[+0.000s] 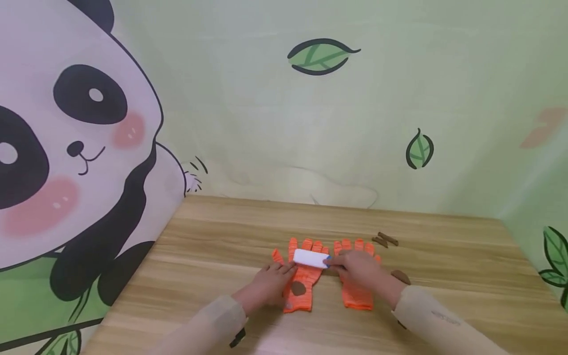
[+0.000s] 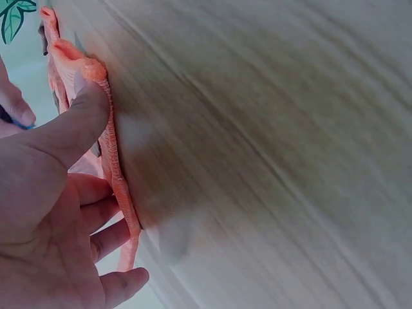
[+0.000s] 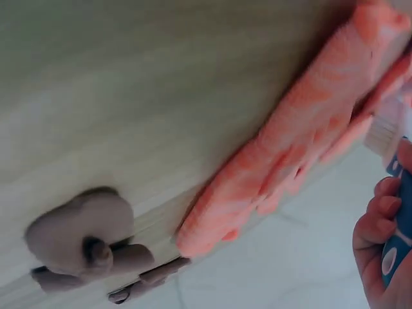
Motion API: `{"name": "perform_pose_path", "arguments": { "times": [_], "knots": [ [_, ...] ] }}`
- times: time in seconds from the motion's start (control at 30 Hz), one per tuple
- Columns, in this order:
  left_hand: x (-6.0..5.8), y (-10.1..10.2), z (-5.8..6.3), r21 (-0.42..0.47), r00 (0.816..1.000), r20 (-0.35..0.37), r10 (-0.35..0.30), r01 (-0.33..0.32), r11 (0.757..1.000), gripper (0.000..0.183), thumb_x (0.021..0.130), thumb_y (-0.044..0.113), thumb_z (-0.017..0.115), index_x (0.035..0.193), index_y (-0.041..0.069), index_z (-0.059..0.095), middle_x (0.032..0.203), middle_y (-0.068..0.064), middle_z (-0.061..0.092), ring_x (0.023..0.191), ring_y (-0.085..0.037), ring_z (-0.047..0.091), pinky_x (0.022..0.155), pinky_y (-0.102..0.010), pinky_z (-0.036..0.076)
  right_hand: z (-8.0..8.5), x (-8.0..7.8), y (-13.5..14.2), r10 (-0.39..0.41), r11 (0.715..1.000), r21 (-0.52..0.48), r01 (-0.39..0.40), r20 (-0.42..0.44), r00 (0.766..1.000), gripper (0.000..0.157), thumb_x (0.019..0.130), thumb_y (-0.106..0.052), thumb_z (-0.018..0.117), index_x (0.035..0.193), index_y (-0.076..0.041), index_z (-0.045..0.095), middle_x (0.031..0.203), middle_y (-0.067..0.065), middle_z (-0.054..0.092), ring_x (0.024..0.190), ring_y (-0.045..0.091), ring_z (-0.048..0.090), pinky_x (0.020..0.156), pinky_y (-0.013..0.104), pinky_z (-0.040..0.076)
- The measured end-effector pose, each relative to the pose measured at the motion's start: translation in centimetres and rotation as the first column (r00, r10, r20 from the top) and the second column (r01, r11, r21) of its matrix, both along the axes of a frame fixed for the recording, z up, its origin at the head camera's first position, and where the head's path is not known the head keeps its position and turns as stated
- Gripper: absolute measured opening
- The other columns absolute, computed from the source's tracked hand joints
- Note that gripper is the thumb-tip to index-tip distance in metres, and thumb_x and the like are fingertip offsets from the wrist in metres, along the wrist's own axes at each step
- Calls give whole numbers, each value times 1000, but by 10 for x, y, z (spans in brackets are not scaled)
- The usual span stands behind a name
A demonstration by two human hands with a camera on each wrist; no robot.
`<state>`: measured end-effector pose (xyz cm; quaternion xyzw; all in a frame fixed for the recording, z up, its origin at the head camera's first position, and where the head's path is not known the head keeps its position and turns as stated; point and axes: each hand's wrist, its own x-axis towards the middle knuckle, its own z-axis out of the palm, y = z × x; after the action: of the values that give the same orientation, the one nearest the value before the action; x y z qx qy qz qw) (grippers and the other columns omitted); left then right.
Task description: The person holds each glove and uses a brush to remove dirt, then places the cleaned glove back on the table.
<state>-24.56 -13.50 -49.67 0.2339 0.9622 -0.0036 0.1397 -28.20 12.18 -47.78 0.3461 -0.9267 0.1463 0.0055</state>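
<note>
Two orange knit gloves lie flat on the wooden table, fingers pointing away. My right hand (image 1: pixel 358 268) grips the blue handle (image 3: pixel 398 219) of a scrub brush (image 1: pixel 309 258) with a white head. In the right wrist view its pale bristles (image 3: pixel 384 134) show. The brush head lies across the left glove (image 1: pixel 306 276), just below its fingers. My left hand (image 1: pixel 271 281) rests along that glove's left edge, with its thumb (image 2: pixel 90 112) on the cuff and its other fingers spread. A round brown patch (image 1: pixel 298 288) sits near the cuff. The right glove (image 1: pixel 356 296) lies partly under my right forearm and hand.
Two short brown sticks (image 1: pixel 385 240) lie beyond the right glove's fingertips. A larger brown lump (image 1: pixel 401 276) is beside my right wrist, and the right wrist view shows several brown clay-like pieces (image 3: pixel 84 235). A panda-printed wall (image 1: pixel 248 123) stands behind the table (image 1: pixel 213 231).
</note>
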Motion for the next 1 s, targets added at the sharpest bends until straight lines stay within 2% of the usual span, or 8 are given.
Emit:
{"name": "perform_pose_path", "arguments": {
  "times": [0.2, 0.3, 0.43, 0.57, 0.73, 0.8, 0.93, 1.0],
  "knots": [
    [-1, 0, 0, 9, 1000, 16, 2, -2, 1000, 93, 81, 43, 85, 157, 12, 42, 165, -3, 42, 148, -28, 43, 121, -51, 38, -2, -6, -5, -135, 991, -14, 135, -5, 991, 24, 97, -13, 69, 119, -12, 78, 101, 10, 79, 58, 15, 55, 51, 21, 30],
    [-1, 0, -1, 8, 1000, 29, 7, -7, 1000, 93, 82, 43, 85, 157, 12, 41, 165, -3, 41, 149, -29, 42, 122, -52, 38, 0, -8, -7, -194, 981, -8, 194, -8, 981, 24, 97, -11, 68, 119, -11, 78, 109, 10, 79, 74, 21, 70, 55, 24, 44],
    [0, -1, -3, -10, 1000, 26, 13, -13, 1000, 94, 81, 45, 85, 157, 13, 41, 165, -3, 42, 149, -28, 43, 121, -52, 38, 1, -5, -10, -101, 995, -22, 100, -51, 994, 23, 95, -10, 70, 116, -12, 79, 89, 5, 77, 68, 13, 64, 56, 23, 45],
    [0, -1, -2, -26, 1000, 15, 24, -24, 999, 93, 81, 46, 85, 157, 13, 42, 164, -3, 43, 149, -28, 43, 121, -52, 39, 0, 0, -11, 13, 1000, -11, -13, -68, 998, 23, 94, -12, 72, 116, -15, 80, 79, 0, 71, 58, 1, 45, 53, 17, 31],
    [-1, 0, -1, -35, 999, 25, 24, -24, 999, 94, 81, 47, 85, 158, 16, 40, 166, 0, 40, 150, -27, 42, 122, -51, 38, -1, 0, -2, -47, 999, 16, 49, -83, 995, 24, 94, -10, 72, 116, -16, 80, 76, -1, 69, 55, 0, 36, 51, 16, 26],
    [-1, 0, -1, -36, 999, 23, 24, -23, 999, 94, 82, 47, 84, 158, 16, 40, 166, 0, 39, 150, -26, 41, 122, -51, 37, -1, -1, 3, -47, 998, 26, 49, -88, 995, 24, 94, -10, 72, 116, -16, 80, 70, -3, 61, 56, 2, 31, 51, 17, 25],
    [-1, 1, -1, -29, 1000, 18, 25, -25, 999, 93, 82, 47, 84, 158, 15, 40, 166, 0, 40, 151, -26, 41, 123, -50, 36, -3, -3, 14, -45, 999, 13, 46, -90, 995, 22, 94, -11, 71, 115, -13, 80, 75, -1, 66, 59, 3, 37, 54, 17, 30],
    [-1, 1, -2, -33, 1000, 12, 27, -26, 999, 94, 81, 48, 84, 158, 15, 41, 166, -1, 40, 150, -26, 41, 123, -50, 37, -2, -5, 18, -83, 997, -2, 83, -122, 989, 21, 94, -10, 71, 113, -13, 80, 82, 3, 73, 61, 5, 49, 55, 19, 37]
  ]
}}
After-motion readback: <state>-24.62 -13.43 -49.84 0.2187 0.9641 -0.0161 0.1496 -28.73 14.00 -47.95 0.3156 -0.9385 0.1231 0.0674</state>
